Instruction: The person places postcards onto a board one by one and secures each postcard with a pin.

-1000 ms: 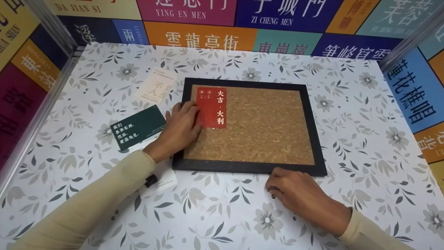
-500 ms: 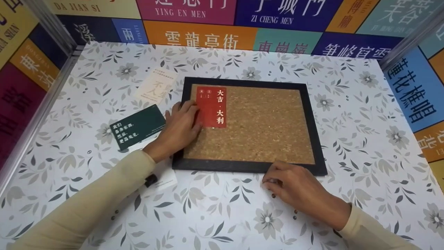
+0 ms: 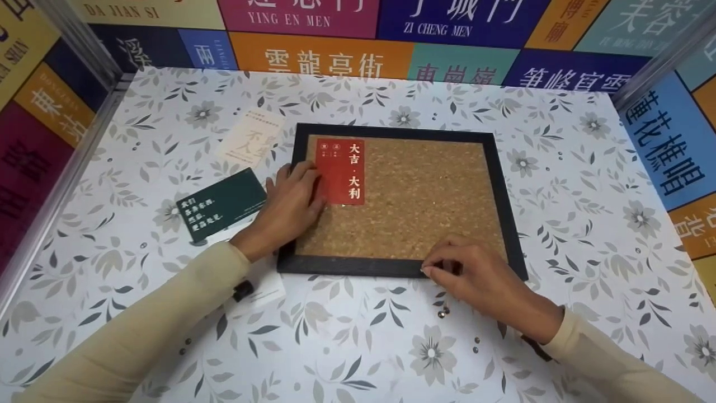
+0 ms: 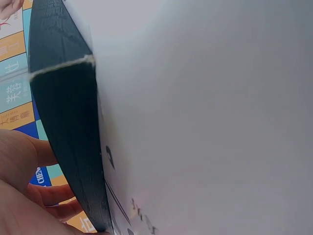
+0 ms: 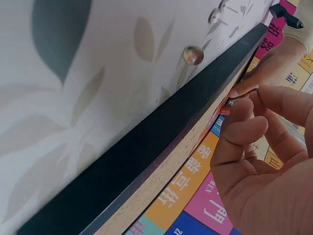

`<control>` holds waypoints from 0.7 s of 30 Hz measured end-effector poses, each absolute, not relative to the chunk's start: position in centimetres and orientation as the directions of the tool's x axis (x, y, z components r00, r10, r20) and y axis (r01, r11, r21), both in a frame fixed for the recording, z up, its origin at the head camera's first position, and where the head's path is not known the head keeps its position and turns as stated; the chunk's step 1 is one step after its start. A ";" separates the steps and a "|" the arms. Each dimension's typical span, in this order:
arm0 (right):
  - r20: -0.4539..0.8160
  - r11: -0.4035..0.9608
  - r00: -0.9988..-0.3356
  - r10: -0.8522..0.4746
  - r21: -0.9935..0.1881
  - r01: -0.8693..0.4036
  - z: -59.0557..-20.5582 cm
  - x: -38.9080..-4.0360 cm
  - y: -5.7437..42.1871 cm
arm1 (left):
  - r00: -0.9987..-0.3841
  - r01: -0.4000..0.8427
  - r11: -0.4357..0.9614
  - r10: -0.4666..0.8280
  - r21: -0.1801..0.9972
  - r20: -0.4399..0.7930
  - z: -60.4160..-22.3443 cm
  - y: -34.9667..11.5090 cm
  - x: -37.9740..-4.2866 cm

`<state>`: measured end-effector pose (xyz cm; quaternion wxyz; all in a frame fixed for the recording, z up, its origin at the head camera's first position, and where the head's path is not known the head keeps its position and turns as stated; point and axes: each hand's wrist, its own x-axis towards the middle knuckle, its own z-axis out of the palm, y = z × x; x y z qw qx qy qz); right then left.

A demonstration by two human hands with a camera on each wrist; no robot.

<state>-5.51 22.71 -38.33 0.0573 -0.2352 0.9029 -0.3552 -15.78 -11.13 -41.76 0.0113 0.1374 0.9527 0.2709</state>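
Note:
A cork board (image 3: 425, 190) in a black frame (image 3: 358, 266) lies on the patterned table. At its upper left sits a red card (image 3: 341, 179) with pale lettering. My left hand (image 3: 288, 204) rests across the frame's left side, its fingertips at the card's left edge; in the left wrist view, fingers (image 4: 54, 193) show behind the black frame. Over the frame's bottom edge is my right hand (image 3: 475, 274), thumb and forefinger pinching a small thumbtack (image 5: 244, 95) that they mostly hide. Its other fingers curl in towards the palm.
A dark green card (image 3: 224, 201) and a cream card (image 3: 251, 137) lie left of the board, with white cards (image 3: 265, 294) partly under the left forearm. Several brass thumbtacks (image 5: 193, 55) are scattered on the table in front. Colourful lettered panels (image 3: 319, 56) stand behind.
My right hand has risen from the table in front of the board to over the frame's bottom edge, uncovering tacks below it. The left hand and red card have stayed put.

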 end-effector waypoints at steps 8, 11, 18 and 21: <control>0.026 0.627 -0.907 -0.420 -0.714 -0.311 -38.0 -6.7 22.2 | -0.961 0.264 0.803 0.267 0.534 0.073 -42.5 -11.2 -16.1; 0.020 0.643 -0.917 -0.399 -0.707 -0.295 -38.1 -7.0 22.1 | -0.958 0.278 0.800 0.269 0.531 0.096 -42.9 -11.2 -16.2; 0.005 0.617 -0.922 -0.386 -0.742 -0.262 -38.4 -8.2 22.0 | -0.959 0.271 0.802 0.269 0.533 0.084 -42.2 -11.2 -16.0; -0.013 0.595 -0.925 -0.381 -0.769 -0.234 -38.4 -8.8 21.9 | -0.961 0.260 0.805 0.271 0.534 0.059 -41.8 -11.2 -15.8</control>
